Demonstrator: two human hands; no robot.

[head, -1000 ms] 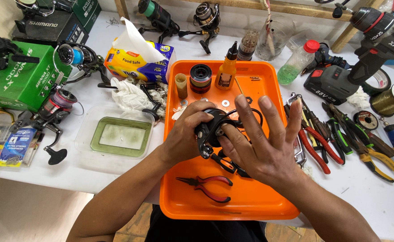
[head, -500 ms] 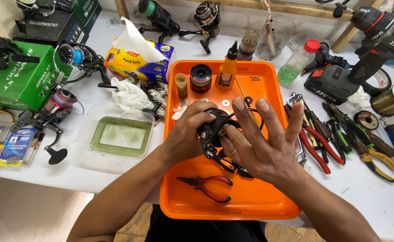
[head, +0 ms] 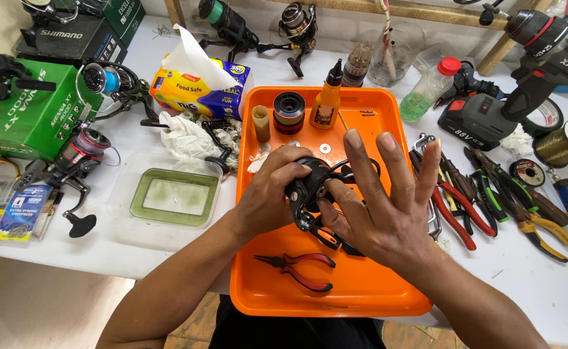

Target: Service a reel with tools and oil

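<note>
Over the orange tray (head: 361,294), my left hand (head: 267,194) grips a black fishing reel body (head: 310,187) from the left side. My right hand (head: 381,207) is on the reel's right side, thumb pressed against it, the other fingers spread wide and pointing up. Part of the reel is hidden behind my hands. Under them lies a tool with black and orange handles (head: 326,236). Red-handled pliers (head: 300,268) lie on the tray nearer to me.
At the tray's far end stand a spool (head: 289,111), an orange bottle (head: 327,103) and a small cylinder (head: 260,123). Pliers and cutters (head: 491,194) lie to the right, a cordless drill (head: 523,77) behind. To the left are a clear tub (head: 167,197), tissue box (head: 200,87), reels and green boxes.
My right hand has shifted slightly lower on the reel, fingers still spread. My left hand keeps its grip; the reel has barely moved.
</note>
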